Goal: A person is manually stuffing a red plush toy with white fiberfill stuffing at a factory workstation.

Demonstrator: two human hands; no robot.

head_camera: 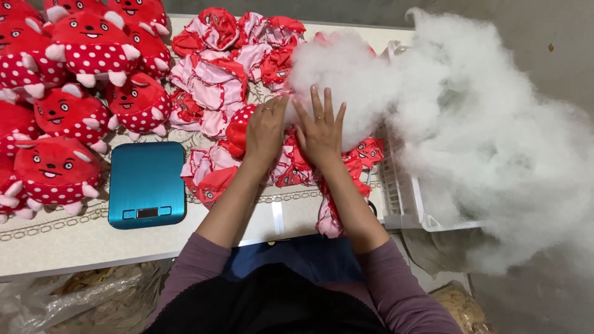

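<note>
White stuffing fibre (470, 105): piled over white basket (402, 198) at table's right end, reaching the table centre. Left hand (265, 131): fingers curled around red unstuffed toy skin (238, 133), at fibre edge. Right hand (320, 130): fingers extended, spread, touching fibre. Left of centre: teal scale (147, 184); far left: stuffed red dotted toys (74, 111).
</note>
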